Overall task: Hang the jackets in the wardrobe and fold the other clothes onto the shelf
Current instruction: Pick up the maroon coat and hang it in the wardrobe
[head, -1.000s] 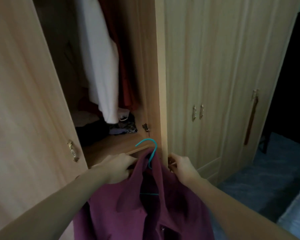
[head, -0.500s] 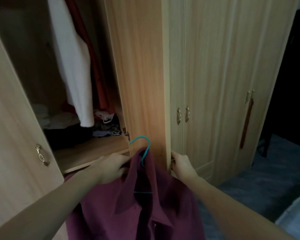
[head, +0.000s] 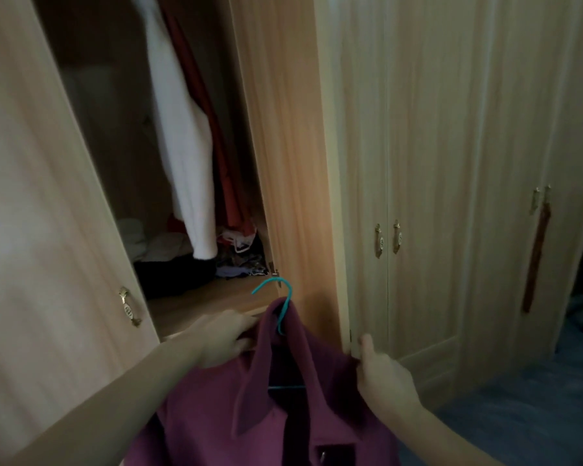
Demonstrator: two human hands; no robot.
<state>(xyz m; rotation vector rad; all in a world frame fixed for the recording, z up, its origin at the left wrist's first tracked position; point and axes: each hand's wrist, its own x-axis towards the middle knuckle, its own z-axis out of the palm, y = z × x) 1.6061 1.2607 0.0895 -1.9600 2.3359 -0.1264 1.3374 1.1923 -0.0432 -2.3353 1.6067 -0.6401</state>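
Note:
A maroon jacket hangs on a teal hanger low in the middle of the view, its hook pointing up just in front of the open wardrobe. My left hand grips the jacket's left shoulder. My right hand grips the right shoulder. Inside the wardrobe hang a white garment and a red one behind it. The rail is out of view.
The open left door stands close on my left. On the wardrobe's wooden floor lie dark and pale clothes in a heap. Closed doors run to the right, a brown strap hanging from one handle. Blue carpet lies at lower right.
The view has shifted, so the wardrobe's opening shows more fully. Both hands keep their hold on the jacket's shoulders at about the same height.

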